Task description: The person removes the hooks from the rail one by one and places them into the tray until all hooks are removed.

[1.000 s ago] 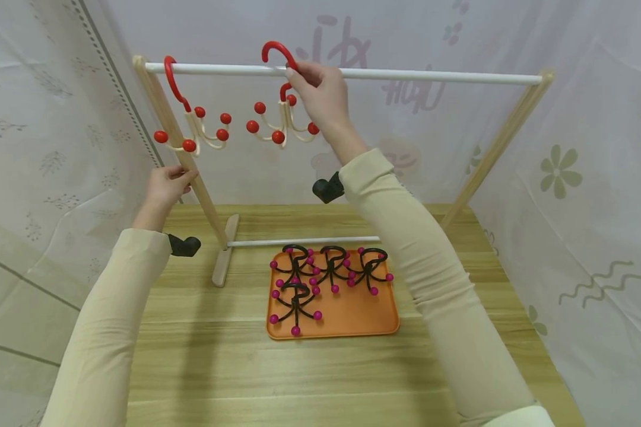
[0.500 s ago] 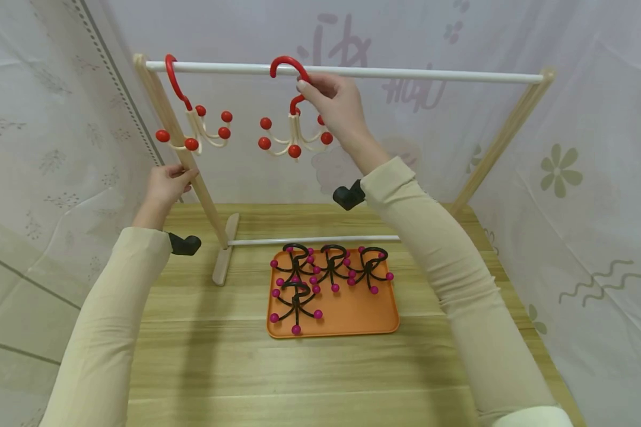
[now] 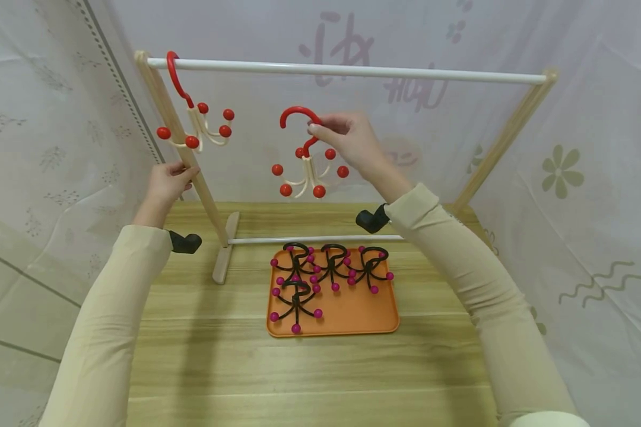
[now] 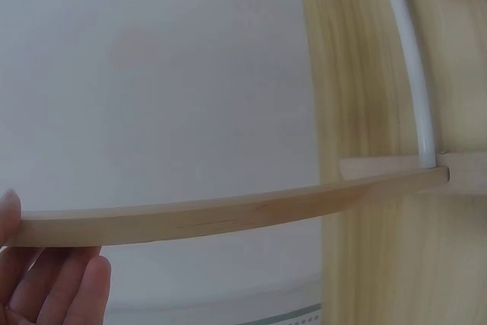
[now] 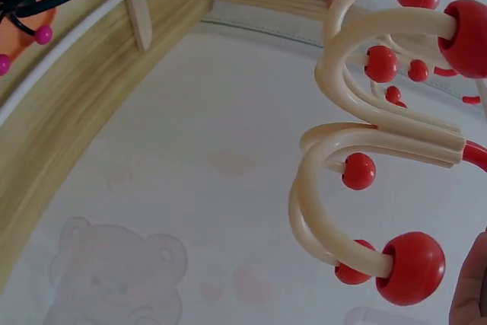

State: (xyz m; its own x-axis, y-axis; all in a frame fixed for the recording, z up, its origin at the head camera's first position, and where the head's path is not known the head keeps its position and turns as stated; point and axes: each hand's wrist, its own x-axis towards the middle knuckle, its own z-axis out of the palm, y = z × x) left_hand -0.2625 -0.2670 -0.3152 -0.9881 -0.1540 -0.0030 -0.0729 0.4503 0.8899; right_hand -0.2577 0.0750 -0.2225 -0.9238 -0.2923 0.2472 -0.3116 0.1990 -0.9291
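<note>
My right hand (image 3: 352, 139) pinches the red hook of a claw-style hanger (image 3: 307, 169) with cream curved arms and red ball tips. It is off the rail, below it and in front of the backdrop. The right wrist view shows its cream arms (image 5: 411, 138) close up, with the hand mostly out of frame. My left hand (image 3: 167, 185) holds the left wooden post (image 3: 205, 196) of the rack between thumb and fingers; the left wrist view shows this post (image 4: 213, 218) too. A matching red-and-cream hanger (image 3: 196, 121) hangs at the left end of the white rail (image 3: 352, 70).
An orange tray (image 3: 352, 317) on the wooden table (image 3: 320, 373) carries several black hangers (image 3: 296, 302) with magenta ball tips. Behind it runs the rack's lower white bar (image 3: 262, 241). The right wooden post (image 3: 502, 142) stands at the far side, near the printed curtain (image 3: 609, 148).
My right hand has lifted the hanger's hook off the rail and brought it down and to the right, clear of the rail. The left hand stays on the post.
</note>
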